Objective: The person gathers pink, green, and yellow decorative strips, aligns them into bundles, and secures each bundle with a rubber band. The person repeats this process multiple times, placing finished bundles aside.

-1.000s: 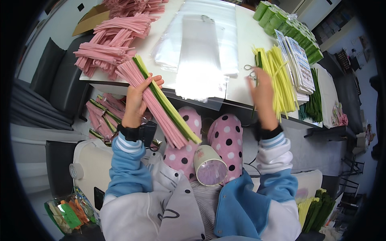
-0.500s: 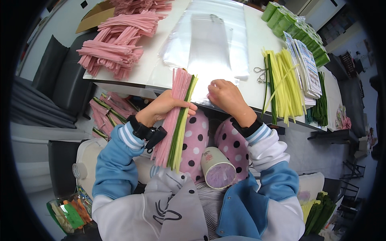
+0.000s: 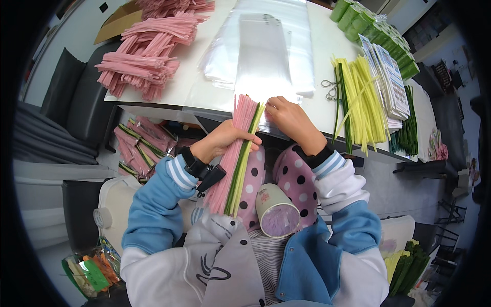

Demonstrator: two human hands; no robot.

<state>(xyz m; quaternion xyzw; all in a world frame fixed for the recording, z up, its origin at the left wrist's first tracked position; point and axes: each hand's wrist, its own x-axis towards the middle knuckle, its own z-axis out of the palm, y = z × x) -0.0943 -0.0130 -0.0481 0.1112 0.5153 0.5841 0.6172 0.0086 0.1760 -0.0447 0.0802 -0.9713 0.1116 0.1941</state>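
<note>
My left hand (image 3: 221, 139) is closed around a long bundle of pipe cleaners (image 3: 244, 117), mostly pink with a dark green and a yellow strip along the right side. The bundle slants upward, its upper end at the table's front edge and its lower end over my lap. My right hand (image 3: 292, 123) is closed in a pinch at the near edge of a clear plastic bag (image 3: 262, 56), just right of the bundle's tip. That bag lies on top of a stack of larger clear bags (image 3: 302, 61). Fingertips partly hide the pinched film.
Pink pipe cleaners (image 3: 138, 69) are heaped at the table's left. On the right lie scissors (image 3: 330, 91), yellow pipe cleaners (image 3: 363, 107), printed sheets (image 3: 391, 82) and green rolls (image 3: 376, 33). A pale tub (image 3: 270, 198) rests between my thighs. Packed bundles (image 3: 135, 146) sit low at left.
My left hand has moved right and slightly down with the bundle, bringing its upper end close to my right hand. My right hand stays at the bag's near edge.
</note>
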